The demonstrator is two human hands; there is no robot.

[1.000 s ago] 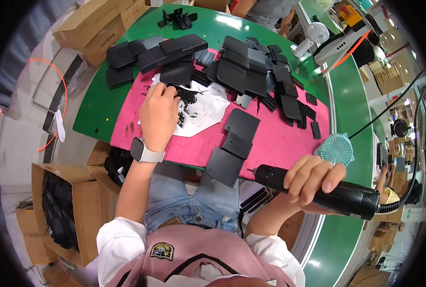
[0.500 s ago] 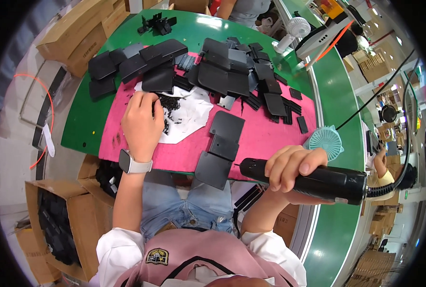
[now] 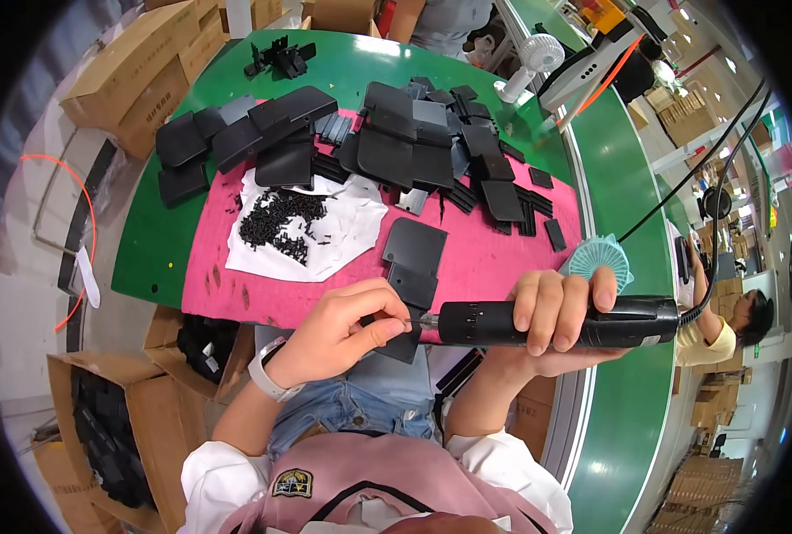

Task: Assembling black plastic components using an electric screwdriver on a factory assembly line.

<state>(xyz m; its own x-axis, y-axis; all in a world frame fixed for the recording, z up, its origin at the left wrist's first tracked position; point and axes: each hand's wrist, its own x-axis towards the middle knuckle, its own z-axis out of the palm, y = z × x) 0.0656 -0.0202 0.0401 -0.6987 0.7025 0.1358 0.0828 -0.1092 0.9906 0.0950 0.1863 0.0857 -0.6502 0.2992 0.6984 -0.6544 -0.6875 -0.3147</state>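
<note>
My right hand (image 3: 561, 311) is wrapped round a black electric screwdriver (image 3: 478, 322), held level with its bit pointing left. At the bit's tip, my left hand (image 3: 347, 327) pinches a small black screw between thumb and forefinger; the fingertips mostly hide it. Beneath the bit and fingers, a hinged-looking black plastic part (image 3: 416, 245) of joined panels lies at the mat's near edge. Loose black screws (image 3: 280, 214) are heaped on a white cloth (image 3: 356, 222) on the pink mat (image 3: 494, 254).
Stacked black plastic parts (image 3: 387, 160) cover the mat's far side. A small white fan (image 3: 538, 55) and a teal round fan-like guard (image 3: 599, 260) stand at the right. Cartons of black parts (image 3: 138, 392) sit at lower left. Another person (image 3: 449, 22) is across the green table (image 3: 147, 254).
My left hand has left the screw heap and come right and nearer to me, up to the screwdriver bit. The screwdriver has turned more level and shifted slightly left.
</note>
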